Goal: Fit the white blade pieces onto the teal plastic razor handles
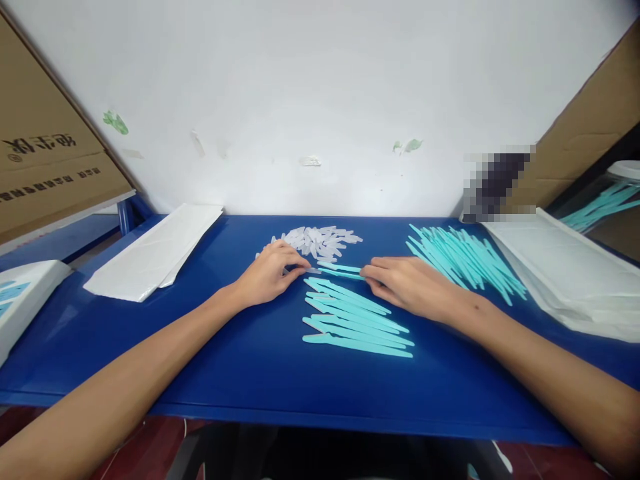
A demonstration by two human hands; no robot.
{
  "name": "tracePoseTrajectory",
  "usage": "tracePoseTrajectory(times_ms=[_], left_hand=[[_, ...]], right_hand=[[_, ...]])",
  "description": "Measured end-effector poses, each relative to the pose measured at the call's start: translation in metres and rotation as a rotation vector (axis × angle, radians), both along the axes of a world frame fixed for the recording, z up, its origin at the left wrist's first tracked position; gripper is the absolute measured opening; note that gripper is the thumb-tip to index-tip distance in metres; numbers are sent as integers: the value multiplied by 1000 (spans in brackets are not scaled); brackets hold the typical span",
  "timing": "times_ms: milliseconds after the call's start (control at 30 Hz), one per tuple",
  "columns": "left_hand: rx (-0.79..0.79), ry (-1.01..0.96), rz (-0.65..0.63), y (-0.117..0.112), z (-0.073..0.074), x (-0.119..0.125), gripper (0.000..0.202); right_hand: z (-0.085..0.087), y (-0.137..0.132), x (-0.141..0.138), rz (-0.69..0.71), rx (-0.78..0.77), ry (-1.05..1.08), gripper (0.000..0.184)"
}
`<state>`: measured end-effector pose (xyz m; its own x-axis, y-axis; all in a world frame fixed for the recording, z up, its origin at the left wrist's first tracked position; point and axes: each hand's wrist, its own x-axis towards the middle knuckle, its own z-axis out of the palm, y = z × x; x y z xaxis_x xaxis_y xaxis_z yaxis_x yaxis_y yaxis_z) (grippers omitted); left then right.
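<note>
My left hand rests on the blue table, fingers pinched at the tip of a teal plastic stick, where a small clear cap seems to sit. My right hand pinches the other end of that same stick. Just behind my left hand lies a heap of clear plastic caps. In front of both hands several teal sticks lie in a neat row. A loose pile of teal sticks lies to the right of my right hand.
Flat white bags lie at the left and a stack of white bags at the right. A cardboard box leans at far left, another at right. A container with teal sticks stands far right. A white tray sits at the left edge.
</note>
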<state>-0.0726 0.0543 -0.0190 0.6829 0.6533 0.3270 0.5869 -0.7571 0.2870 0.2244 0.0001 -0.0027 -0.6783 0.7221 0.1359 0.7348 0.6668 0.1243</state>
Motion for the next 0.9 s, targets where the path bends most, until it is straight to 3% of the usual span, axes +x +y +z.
tracePoseTrajectory(times_ms=[367, 633, 800, 900], left_hand=[[8, -60, -47, -3, 2, 7, 17], [-51, -143, -4, -6, -2, 16, 19], [2, -56, -7, -2, 5, 10, 20], [78, -4, 57, 2, 12, -2, 23]], right_hand=[[2, -4, -8, -16, -6, 55, 26], [-5, -2, -18, 0, -47, 166, 23], [-5, -3, -13, 19, 50, 139, 30], [-5, -4, -6, 2, 11, 136, 30]])
